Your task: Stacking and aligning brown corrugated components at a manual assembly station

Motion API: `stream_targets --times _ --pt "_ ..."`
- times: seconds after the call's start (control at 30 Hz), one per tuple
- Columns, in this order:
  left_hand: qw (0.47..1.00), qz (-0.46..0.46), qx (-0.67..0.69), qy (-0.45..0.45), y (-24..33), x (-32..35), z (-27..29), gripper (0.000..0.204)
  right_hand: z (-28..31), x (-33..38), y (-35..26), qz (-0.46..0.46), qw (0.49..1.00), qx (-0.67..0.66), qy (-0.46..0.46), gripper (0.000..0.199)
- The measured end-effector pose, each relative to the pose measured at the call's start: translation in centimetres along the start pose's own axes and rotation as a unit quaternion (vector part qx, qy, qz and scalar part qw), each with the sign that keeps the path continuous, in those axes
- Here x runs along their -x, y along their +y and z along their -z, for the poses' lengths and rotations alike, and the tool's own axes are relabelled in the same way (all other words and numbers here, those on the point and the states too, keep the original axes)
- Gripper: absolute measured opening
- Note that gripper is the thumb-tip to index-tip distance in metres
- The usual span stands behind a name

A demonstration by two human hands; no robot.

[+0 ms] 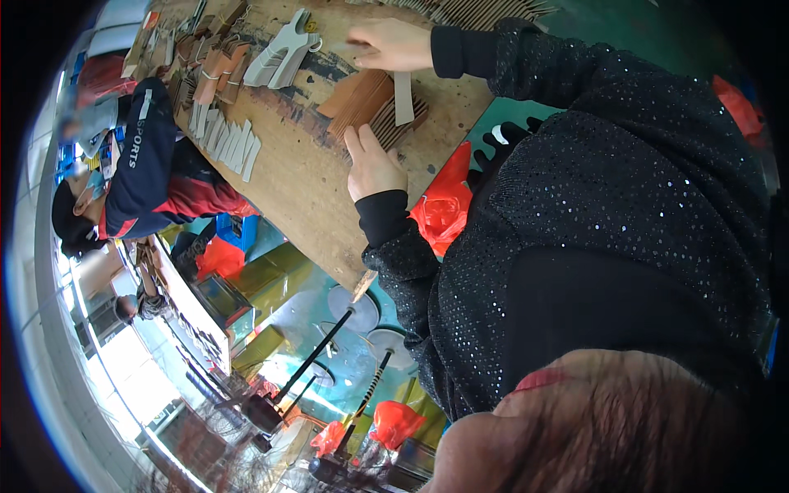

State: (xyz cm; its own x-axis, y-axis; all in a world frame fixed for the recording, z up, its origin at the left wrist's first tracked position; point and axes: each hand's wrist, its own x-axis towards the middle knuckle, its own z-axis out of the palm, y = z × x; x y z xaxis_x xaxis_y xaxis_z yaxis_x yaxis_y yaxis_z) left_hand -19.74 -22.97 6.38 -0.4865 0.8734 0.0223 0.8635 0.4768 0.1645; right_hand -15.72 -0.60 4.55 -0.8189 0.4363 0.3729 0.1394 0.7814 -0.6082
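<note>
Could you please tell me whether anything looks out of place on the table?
A lone pale strip appears to lie across the fanned brown pieces, which looks odd because the other pale strips are grouped in a row. The table also has dark stains.

Both arms (pixel 534 70) were held out from the torso (pixel 625 189), covered by speckled black sleeves (pixel 403 267) with plain dark cuffs (pixel 460 52). The left hand (pixel 376 170) was held out before the torso, its fingers (pixel 352 144) parted and extended. The right hand (pixel 400 45) was also stretched away from the torso, its fingertips blurred.
</note>
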Motion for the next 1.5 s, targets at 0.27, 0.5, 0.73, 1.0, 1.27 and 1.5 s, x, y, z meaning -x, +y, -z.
stream_targets --times 0.27,0.5,0.73,1.0,1.27,1.5 --pt "1.000 0.010 0.002 0.016 0.4 0.1 0.2 0.049 4.4 3.6 -1.4 0.087 0.989 0.044 -0.115 0.025" --pt "1.000 0.003 0.010 0.020 0.3 0.1 -0.2 0.048 3.4 4.9 1.5 0.053 0.968 0.015 -0.243 0.030" --pt "0.999 0.034 0.029 0.022 0.4 0.2 -0.3 0.053 3.5 5.0 2.7 0.142 0.956 0.006 -0.255 0.028" --pt "0.998 0.049 0.024 0.010 0.8 0.4 -0.3 0.056 5.2 4.3 2.2 0.122 0.947 -0.017 -0.298 0.018" --pt "0.998 0.063 0.001 -0.009 0.4 0.1 -0.8 0.056 1.6 -0.2 -4.8 0.204 0.966 -0.081 -0.139 0.019" --pt "0.998 0.029 -0.004 0.054 0.4 0.5 -1.4 0.043 -2.4 -1.5 -4.2 0.250 0.924 0.036 -0.287 0.012"
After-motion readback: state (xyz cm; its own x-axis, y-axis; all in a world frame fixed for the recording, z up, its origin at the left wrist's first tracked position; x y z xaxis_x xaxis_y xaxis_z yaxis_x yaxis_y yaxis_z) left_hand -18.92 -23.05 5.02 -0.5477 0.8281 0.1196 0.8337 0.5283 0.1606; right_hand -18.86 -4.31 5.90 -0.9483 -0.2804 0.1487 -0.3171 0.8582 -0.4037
